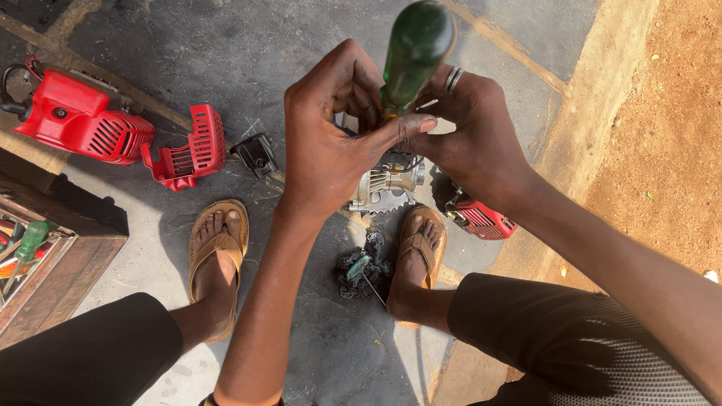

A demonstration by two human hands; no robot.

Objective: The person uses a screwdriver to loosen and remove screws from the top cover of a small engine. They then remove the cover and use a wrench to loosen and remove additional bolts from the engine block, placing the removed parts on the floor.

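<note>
My left hand and my right hand meet over a small grey metal engine block on the ground. A screwdriver with a green handle stands upright between them, its handle blurred and close to the camera. My left thumb and fingers pinch its shaft just below the handle. My right hand, with a ring on one finger, closes around the same spot from the right. The screwdriver's tip and the top of the engine are hidden behind my hands.
A red engine housing and a red vented cover lie at the left, with a small black part beside them. Another red piece lies by my right foot. A dirty rag sits between my sandalled feet. A wooden toolbox stands at left.
</note>
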